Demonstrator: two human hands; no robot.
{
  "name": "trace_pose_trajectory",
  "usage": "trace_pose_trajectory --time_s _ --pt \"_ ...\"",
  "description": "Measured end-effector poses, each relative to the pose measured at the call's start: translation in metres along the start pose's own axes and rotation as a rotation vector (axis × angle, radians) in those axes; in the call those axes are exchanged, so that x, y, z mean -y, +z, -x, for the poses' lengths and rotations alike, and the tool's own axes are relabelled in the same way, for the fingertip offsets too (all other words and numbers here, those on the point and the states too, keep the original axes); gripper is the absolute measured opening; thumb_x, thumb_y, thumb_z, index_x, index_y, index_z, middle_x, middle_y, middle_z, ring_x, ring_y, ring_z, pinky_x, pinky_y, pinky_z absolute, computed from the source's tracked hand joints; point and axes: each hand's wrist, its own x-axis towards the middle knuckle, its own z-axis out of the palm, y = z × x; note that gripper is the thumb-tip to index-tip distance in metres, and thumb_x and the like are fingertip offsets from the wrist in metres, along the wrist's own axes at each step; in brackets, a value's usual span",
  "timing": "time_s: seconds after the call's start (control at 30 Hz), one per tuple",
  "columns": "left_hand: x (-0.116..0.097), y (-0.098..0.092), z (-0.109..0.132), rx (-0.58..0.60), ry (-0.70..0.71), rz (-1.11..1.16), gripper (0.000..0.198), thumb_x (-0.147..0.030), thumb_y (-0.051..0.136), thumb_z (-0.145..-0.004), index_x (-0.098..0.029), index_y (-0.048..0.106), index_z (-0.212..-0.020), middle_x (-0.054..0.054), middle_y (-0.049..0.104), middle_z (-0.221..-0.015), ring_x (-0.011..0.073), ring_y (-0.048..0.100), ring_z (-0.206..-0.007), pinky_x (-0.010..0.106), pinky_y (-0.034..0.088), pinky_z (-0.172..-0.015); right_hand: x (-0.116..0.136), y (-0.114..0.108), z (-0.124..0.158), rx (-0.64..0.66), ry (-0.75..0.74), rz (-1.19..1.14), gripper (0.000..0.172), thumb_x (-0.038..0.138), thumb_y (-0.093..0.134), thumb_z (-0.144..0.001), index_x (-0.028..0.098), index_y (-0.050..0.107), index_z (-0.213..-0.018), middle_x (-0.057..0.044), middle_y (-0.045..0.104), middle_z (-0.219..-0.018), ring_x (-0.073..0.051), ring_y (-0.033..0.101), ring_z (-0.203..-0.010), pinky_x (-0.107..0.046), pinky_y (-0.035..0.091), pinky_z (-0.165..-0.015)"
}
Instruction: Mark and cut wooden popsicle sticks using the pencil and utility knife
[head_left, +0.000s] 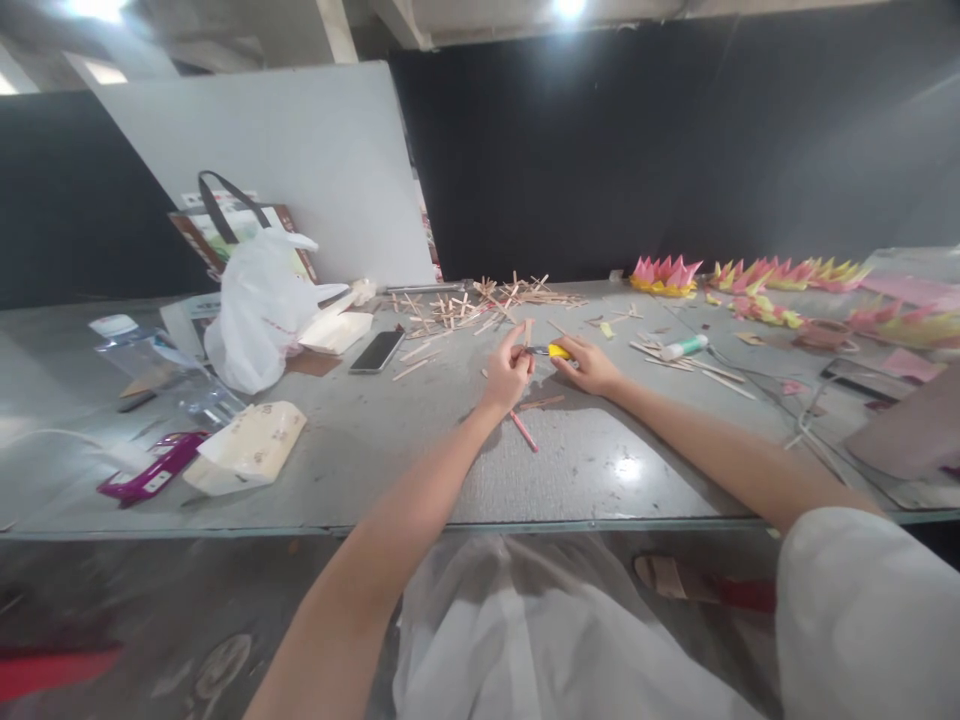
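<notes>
My left hand (508, 372) pinches a thin wooden stick (527, 332) upright over the grey table (360, 460). My right hand (589, 365) is closed round a yellow-handled cutter (556, 351), its tip pointing at the stick. A pink pencil-like stick (523, 432) lies on the table just below my left hand. A pile of loose wooden sticks (480, 298) is spread beyond both hands.
A dark phone (377, 351), a white plastic bag (259, 305), a water bottle (161, 370), a tissue pack (247, 445) and a purple item (154, 478) lie left. A glue stick (684, 347) and pink-yellow paper flowers (667, 275) sit right, with cables (806, 420).
</notes>
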Motion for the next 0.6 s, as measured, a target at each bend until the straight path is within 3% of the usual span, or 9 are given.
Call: trace_pose_trajectory --time_s 0.2,0.6 --pt "0.0064 -0.0039 -0.0003 0.041 0.035 -0.136 0.055 -0.014 0.05 -0.094 -0.019 0.059 -0.148 -0.006 0.052 -0.061 0.0088 0.043 -0.049 0.021 0.038 -0.054 -0.0041 0.0018 -0.0013 0.017 -0.058 -0.053 0.047 0.056 0.035 -0.11 0.021 0.064 -0.124 -0.013 0.07 -0.107 -0.029 0.065 -0.098 -0.04 0.05 -0.089" --pt "0.0077 -0.0044 -0.0011 0.052 -0.019 -0.156 0.057 -0.017 0.048 -0.094 -0.018 0.056 -0.15 -0.005 0.058 -0.064 0.0082 0.048 -0.044 0.021 0.04 -0.05 -0.0077 0.0067 -0.004 0.052 -0.04 0.027 0.049 0.054 0.029 -0.111 0.021 0.062 -0.127 -0.014 0.069 -0.109 -0.03 0.064 -0.101 -0.04 0.049 -0.09"
